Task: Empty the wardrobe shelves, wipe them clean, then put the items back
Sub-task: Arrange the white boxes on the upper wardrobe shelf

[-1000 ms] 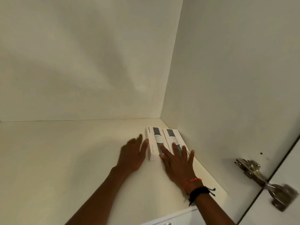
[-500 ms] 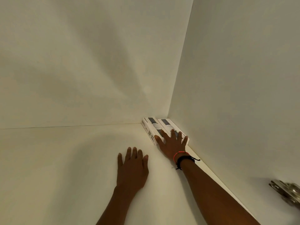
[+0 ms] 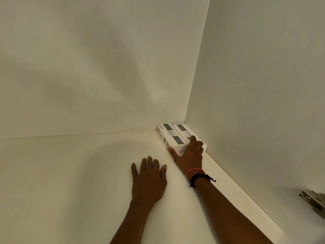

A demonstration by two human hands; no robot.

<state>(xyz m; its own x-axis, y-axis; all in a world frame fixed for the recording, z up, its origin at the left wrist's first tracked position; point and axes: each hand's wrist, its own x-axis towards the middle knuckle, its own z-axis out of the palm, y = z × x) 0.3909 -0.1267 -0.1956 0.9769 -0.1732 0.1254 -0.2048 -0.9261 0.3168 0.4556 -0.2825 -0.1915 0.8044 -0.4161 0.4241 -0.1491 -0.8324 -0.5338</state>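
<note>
1. Two white boxes (image 3: 171, 138) lie side by side, touching, in the shelf's (image 3: 70, 173) back right corner.
2. Your right hand (image 3: 190, 156) rests on their near ends, fingers spread, gripping nothing.
3. Your left hand (image 3: 149, 178) lies flat on the shelf, fingers straight, apart from the boxes.

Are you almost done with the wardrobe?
Maybe. Two white boxes sit in the back right corner of the shelf, so putting back seems begun. The right hand rests on them; the left hand lies flat on the shelf. Whatever else must return is out of view.
</note>
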